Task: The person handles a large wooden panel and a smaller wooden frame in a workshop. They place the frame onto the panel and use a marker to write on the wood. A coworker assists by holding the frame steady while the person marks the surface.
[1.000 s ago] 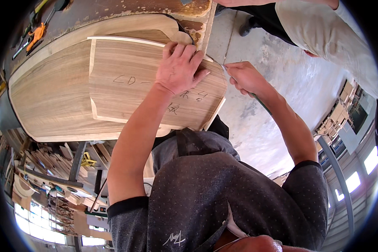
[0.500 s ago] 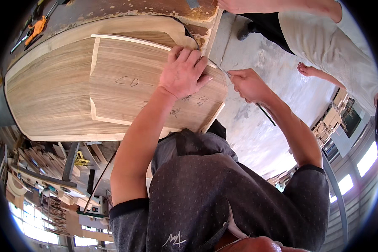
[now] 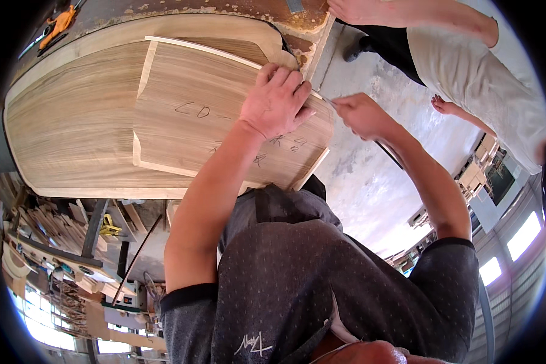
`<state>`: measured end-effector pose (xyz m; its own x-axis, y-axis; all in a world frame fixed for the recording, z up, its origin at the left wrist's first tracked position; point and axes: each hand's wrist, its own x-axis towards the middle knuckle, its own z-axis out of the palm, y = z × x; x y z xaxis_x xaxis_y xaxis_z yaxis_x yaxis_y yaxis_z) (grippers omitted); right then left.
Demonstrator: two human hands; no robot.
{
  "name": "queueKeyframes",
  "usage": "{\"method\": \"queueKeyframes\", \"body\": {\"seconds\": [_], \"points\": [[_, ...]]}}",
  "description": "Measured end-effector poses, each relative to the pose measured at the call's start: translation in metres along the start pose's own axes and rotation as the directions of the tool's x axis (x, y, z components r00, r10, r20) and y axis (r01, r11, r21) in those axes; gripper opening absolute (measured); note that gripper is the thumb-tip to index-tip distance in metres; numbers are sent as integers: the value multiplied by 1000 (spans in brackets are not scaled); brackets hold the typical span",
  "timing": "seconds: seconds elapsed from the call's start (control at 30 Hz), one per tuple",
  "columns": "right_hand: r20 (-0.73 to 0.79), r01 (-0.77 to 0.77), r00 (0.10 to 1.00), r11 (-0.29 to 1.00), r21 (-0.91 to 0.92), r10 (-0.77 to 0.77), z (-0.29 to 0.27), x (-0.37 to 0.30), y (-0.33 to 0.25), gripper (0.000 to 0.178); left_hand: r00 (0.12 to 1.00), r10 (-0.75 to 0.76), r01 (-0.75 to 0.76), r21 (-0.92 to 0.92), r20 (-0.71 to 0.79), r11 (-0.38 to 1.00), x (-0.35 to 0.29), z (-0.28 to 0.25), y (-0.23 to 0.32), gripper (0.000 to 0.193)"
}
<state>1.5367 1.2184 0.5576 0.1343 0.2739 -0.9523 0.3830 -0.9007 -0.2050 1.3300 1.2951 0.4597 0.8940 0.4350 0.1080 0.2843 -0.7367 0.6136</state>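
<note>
A smaller wood-grain panel (image 3: 182,133) with pale edge strips and pencil marks rests on a larger curved wooden panel (image 3: 60,127). My left hand (image 3: 276,103) bears down near its right end; the fingers bend over the far edge, their tips hidden, and the thumb lies on the face. At the panel's far right corner my right hand (image 3: 367,115) is closed round a long thin tool (image 3: 389,155). Its narrow grey front end meets the panel's edge, while the dark rear part sticks out behind my wrist. The tool's exact kind cannot be made out.
Beneath the panels is a worn brown worktable (image 3: 224,7), with an orange-handled tool (image 3: 57,27) at far left. Another person (image 3: 467,60) in a light shirt stands at the far right, one hand at the table corner. Wood offcuts (image 3: 48,224) are stacked at lower left.
The smaller panel and my left hand appear slightly farther right and up, as the view shifts. My right hand has risen a little, with the tool still at the corner.
</note>
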Motion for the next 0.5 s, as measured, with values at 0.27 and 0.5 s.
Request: {"method": "queueKeyframes", "body": {"seconds": [0.27,0.5], "points": [[30,-125,992,983,135,122,0,2,-2,26,1000,3,-3,1,-2,1000,1,-2,0,53],[-20,-60,998,972,226,66,13,18,9,24,1000,-9,9,-3,1,1000,0,0,-2,52]]}}
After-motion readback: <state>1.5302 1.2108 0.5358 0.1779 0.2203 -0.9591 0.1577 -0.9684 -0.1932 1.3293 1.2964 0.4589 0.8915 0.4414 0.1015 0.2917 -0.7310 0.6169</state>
